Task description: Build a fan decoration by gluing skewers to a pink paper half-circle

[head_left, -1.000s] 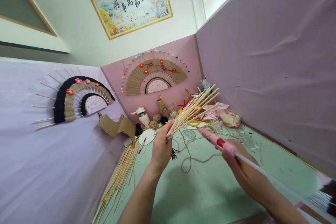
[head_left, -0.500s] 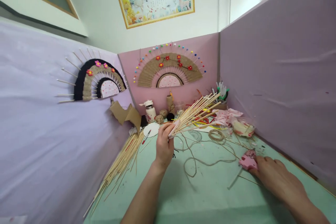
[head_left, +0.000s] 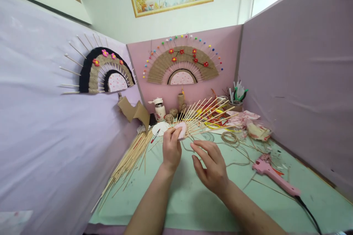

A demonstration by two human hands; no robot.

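My left hand grips the pale pink semicircular base of a stick fan frame, thumb on its face. Thin wooden sticks spread from that base up and to the right, above the table. My right hand is apart from the frame, a little below and right of it, fingers spread and nothing in them. Behind its fingertips a loose length of twine lies on the table. Off to the right rests a pink hot glue gun with a glue stick at its side and a black cord.
A bundle of wooden sticks lies at the left, with a pen on a white disc. Further back are a bottle, a twine coil and pink fabric. Two finished fans hang on the partitions.
My right hand has let go of the glue gun and moved left, close to the fan frame. The frame has turned, showing its pink base and sticks more fanned out. The view has tilted down.
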